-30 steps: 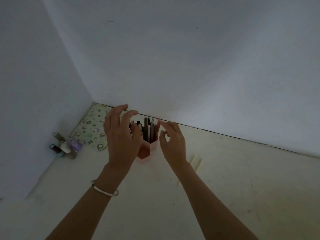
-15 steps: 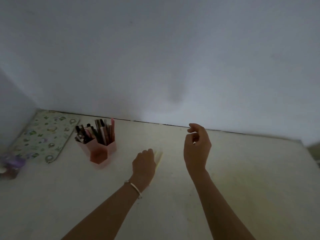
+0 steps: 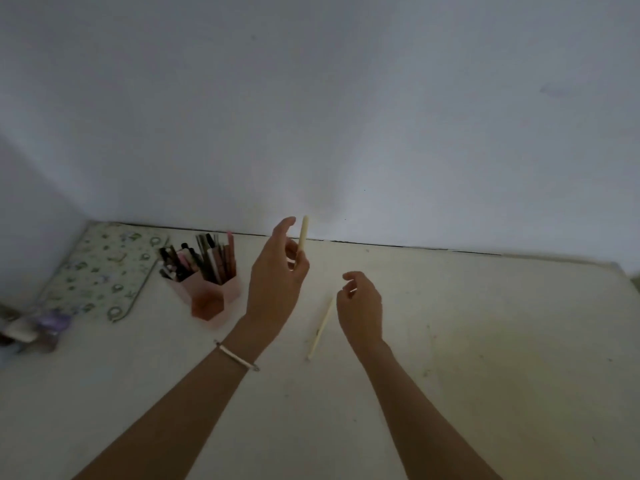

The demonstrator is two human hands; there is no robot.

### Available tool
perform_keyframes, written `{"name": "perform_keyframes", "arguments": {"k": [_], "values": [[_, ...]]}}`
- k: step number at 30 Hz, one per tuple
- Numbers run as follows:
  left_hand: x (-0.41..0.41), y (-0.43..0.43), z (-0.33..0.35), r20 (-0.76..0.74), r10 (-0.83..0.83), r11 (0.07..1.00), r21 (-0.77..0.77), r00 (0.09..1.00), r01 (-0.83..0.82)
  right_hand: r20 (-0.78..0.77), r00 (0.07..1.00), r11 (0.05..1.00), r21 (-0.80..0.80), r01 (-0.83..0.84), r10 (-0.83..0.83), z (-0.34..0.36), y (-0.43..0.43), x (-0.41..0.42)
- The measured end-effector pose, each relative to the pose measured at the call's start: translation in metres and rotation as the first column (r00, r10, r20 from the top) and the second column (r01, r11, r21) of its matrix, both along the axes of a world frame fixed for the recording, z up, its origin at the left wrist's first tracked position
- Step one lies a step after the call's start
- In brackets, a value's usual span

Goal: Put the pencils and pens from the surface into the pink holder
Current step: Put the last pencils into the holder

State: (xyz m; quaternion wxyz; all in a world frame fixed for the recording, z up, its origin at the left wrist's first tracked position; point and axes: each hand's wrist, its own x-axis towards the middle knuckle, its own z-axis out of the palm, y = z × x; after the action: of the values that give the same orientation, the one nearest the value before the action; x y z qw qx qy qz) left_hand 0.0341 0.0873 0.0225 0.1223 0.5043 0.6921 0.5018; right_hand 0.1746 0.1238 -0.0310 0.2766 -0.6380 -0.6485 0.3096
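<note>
Left hand (image 3: 277,282) now pinches a cream pencil (image 3: 303,233), lifted off the table (image 3: 485,341); right hand (image 3: 360,306) hovers relaxed, empty; a second pencil (image 3: 322,327) awaits the pink holder (image 3: 214,296).

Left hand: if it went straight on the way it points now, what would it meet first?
Probably the wall. The left hand, holding a cream pencil upright, points forward and slightly right. The pink holder stands off to its left, out of that line. Depth to the wall is unclear.
</note>
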Motion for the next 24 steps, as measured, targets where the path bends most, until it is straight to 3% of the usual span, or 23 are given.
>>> {"name": "perform_keyframes", "arguments": {"k": [5, 7, 9, 11, 14, 17, 20, 22, 24], "values": [[-0.014, -0.016, 0.010, 0.026, 0.027, 1.000, 0.010, 0.999, -0.027, 0.356, 0.918, 0.968, -0.232, -0.092, 0.173, -0.031, -0.010, -0.026], [-0.023, -0.023, 0.011, 0.013, 0.053, 0.998, 0.042, 0.998, -0.054, 0.391, 0.888, 0.953, -0.267, -0.142, 0.242, -0.037, -0.015, -0.028], [-0.036, -0.031, 0.014, -0.020, 0.089, 0.994, 0.073, 0.996, -0.088, 0.277, 0.940, 0.968, -0.208, -0.143, 0.198, -0.030, -0.014, -0.031], [-0.052, -0.038, 0.017, -0.039, 0.142, 0.987, 0.082, 0.989, -0.139, 0.059, 0.991, 0.992, -0.038, -0.120, 0.122, -0.011, -0.008, -0.039], [-0.079, -0.045, 0.022, -0.054, 0.258, 0.965, 0.069, 0.965, -0.254, -0.232, 0.963, 0.982, 0.161, -0.099, 0.135, 0.025, -0.002, -0.059], [-0.095, -0.045, 0.021, -0.104, 0.315, 0.949, 0.046, 0.943, -0.312, -0.348, 0.920, 0.950, 0.303, -0.072, 0.181, 0.052, 0.000, -0.070], [-0.102, -0.043, 0.011, -0.308, 0.325, 0.939, -0.003, 0.894, -0.343, -0.384, 0.898, 0.928, 0.367, -0.063, 0.213, 0.063, 0.000, -0.075], [-0.104, -0.042, -0.001, -0.563, 0.330, 0.901, -0.053, 0.758, -0.431, -0.394, 0.895, 0.931, 0.360, -0.059, 0.210, 0.063, -0.003, -0.077], [-0.105, -0.043, -0.013, -0.708, 0.286, 0.857, -0.112, 0.646, -0.502, -0.397, 0.894, 0.933, 0.355, -0.059, 0.207, 0.060, -0.007, -0.080]]}}
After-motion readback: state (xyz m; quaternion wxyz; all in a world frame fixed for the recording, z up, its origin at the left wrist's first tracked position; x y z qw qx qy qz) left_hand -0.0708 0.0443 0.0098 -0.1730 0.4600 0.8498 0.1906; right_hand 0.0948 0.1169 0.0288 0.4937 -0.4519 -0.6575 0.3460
